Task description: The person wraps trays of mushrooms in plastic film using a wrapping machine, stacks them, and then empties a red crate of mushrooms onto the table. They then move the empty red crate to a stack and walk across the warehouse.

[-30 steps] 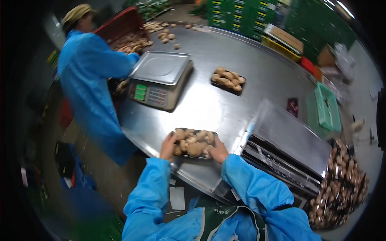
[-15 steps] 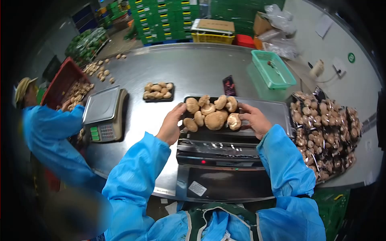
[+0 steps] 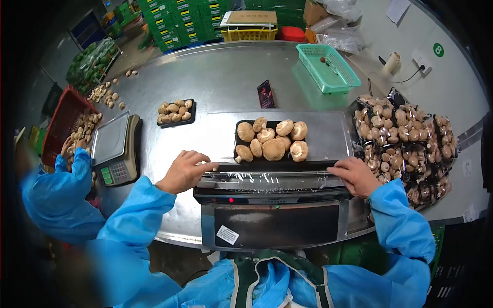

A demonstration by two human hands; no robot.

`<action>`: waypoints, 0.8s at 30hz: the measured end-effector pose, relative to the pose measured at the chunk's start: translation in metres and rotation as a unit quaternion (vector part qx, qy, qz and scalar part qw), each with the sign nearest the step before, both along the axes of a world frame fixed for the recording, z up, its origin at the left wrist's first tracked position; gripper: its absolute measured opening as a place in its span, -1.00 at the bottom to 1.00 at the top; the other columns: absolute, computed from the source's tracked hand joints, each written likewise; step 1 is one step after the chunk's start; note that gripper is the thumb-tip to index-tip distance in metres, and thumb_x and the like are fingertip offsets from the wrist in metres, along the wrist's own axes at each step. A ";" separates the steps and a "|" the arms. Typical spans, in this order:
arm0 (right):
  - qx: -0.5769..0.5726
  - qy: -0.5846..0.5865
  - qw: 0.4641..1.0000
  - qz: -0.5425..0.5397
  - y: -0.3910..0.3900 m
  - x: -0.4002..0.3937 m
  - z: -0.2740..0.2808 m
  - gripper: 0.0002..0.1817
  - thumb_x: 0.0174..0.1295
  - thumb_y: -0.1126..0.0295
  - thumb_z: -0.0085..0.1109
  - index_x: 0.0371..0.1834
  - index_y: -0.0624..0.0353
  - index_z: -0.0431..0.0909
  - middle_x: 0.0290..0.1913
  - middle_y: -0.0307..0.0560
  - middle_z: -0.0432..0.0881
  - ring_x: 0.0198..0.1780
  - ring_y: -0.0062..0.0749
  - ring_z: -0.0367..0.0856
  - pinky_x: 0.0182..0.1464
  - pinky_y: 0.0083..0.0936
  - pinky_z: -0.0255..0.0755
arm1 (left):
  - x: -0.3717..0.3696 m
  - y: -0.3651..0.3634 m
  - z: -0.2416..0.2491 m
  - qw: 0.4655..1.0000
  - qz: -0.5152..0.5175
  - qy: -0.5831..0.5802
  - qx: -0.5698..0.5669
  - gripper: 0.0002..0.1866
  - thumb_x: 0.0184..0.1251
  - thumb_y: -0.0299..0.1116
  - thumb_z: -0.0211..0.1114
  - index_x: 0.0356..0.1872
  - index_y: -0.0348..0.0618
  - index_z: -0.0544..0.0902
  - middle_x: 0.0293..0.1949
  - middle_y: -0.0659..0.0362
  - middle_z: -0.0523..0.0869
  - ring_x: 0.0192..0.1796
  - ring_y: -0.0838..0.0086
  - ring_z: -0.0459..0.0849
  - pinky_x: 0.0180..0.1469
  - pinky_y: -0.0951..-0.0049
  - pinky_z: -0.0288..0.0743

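Mushroom tray (image 3: 239, 142) released at twelve o'clock; my freed left hand (image 3: 184, 172) and right hand (image 3: 359, 177) at film (image 3: 267, 179), ten and two; pinching or apart, can't tell.

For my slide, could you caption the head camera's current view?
Left hand and right hand at either end of clear film, with a black tray of mushrooms just beyond.

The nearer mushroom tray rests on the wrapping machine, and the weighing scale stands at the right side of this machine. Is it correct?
Not quite: the weighing scale stands to the left of the wrapping machine, as the head view shows. The nearer mushroom tray does rest on the machine.
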State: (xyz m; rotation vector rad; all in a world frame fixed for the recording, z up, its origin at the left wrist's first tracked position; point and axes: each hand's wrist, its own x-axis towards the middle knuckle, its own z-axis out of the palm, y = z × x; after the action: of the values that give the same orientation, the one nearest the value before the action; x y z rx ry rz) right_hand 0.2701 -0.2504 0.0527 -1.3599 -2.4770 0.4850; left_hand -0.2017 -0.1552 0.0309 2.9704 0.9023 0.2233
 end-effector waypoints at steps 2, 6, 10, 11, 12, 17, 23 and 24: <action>0.047 -0.235 0.964 0.115 -0.001 -0.004 0.007 -0.43 -0.06 0.54 0.15 0.14 -0.03 0.42 0.05 -0.07 0.42 0.00 -0.19 0.40 -0.02 -0.36 0.30 | 0.002 -0.002 0.000 0.998 -0.050 0.038 -0.008 -0.62 0.13 -0.40 0.23 0.02 0.17 0.56 -0.14 0.23 0.57 -0.07 0.43 0.52 -0.02 0.35 0.36; 0.040 -0.191 0.964 0.182 0.027 -0.019 -0.015 -0.63 -0.09 0.50 0.18 -0.13 -0.03 0.49 -0.06 -0.15 0.44 -0.05 -0.27 0.41 -0.11 -0.39 0.32 | 0.015 0.007 0.000 0.985 -0.145 0.095 -0.009 -0.58 0.12 -0.30 0.21 0.07 0.27 0.51 -0.06 0.29 0.51 -0.04 0.46 0.47 0.02 0.36 0.29; -0.327 0.330 0.866 -0.185 0.018 -0.040 -0.030 -0.95 0.19 0.50 0.06 -0.32 0.19 0.41 -0.10 0.00 0.54 -0.12 -0.17 0.57 -0.10 -0.32 0.49 | 0.032 0.009 -0.005 0.986 -0.124 0.061 -0.090 -0.82 0.17 -0.34 0.21 -0.18 0.06 0.59 -0.14 0.27 0.53 -0.05 0.43 0.49 0.02 0.36 0.36; -0.320 0.331 0.868 -0.187 0.011 -0.039 -0.032 -0.95 0.19 0.50 0.06 -0.32 0.19 0.41 -0.10 0.00 0.54 -0.12 -0.17 0.57 -0.10 -0.32 0.49 | 0.039 0.002 -0.022 0.971 -0.088 -0.115 -0.189 -0.89 0.14 -0.44 0.20 -0.29 -0.08 0.58 -0.14 0.21 0.59 -0.07 0.33 0.56 -0.03 0.32 0.45; -0.334 0.505 0.770 -0.202 0.003 -0.035 -0.037 -0.96 0.23 0.50 0.02 -0.31 0.20 0.38 -0.06 0.10 0.53 -0.07 -0.11 0.56 -0.05 -0.30 0.50 | 0.046 -0.013 -0.025 0.918 -0.009 -0.257 -0.302 -0.90 0.21 -0.49 0.15 -0.25 -0.18 0.55 -0.09 0.14 0.63 -0.12 0.32 0.63 -0.07 0.35 0.52; -0.269 0.740 0.592 -0.171 -0.048 -0.019 0.023 -0.94 0.27 0.49 -0.03 -0.30 0.21 0.31 -0.05 0.32 0.52 -0.03 0.04 0.57 0.00 -0.16 0.52 | 0.025 -0.063 0.047 0.625 0.119 -0.577 -0.513 -0.88 0.33 -0.42 0.09 -0.33 -0.19 0.35 -0.18 -0.12 0.65 -0.15 0.32 0.68 -0.11 0.24 0.60; 0.191 0.395 0.897 -0.052 0.059 -0.035 0.089 -0.75 0.20 0.55 0.01 -0.04 0.21 0.39 0.05 0.18 0.50 0.09 -0.07 0.51 0.13 -0.26 0.42 | 0.051 0.038 0.128 0.899 -0.060 -0.429 -0.073 -0.73 0.24 -0.65 0.00 -0.05 -0.21 0.41 0.00 -0.05 0.59 0.03 0.23 0.60 0.07 0.26 0.52; 0.255 0.208 0.942 -0.065 0.094 -0.035 0.072 -0.63 0.16 0.59 0.01 0.07 0.20 0.39 0.13 0.14 0.46 0.16 -0.10 0.45 0.20 -0.31 0.37 | 0.059 0.071 0.112 0.944 -0.039 -0.326 -0.022 -0.58 0.17 -0.72 -0.02 0.08 -0.20 0.40 0.11 -0.02 0.53 0.13 0.22 0.53 0.15 0.28 0.47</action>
State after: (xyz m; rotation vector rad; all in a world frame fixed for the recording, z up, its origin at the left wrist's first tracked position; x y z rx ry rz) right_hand 0.2355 -0.1560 0.1242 -1.0646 -1.9644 0.0714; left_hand -0.1427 -0.0840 0.1427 2.5788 0.6766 1.0802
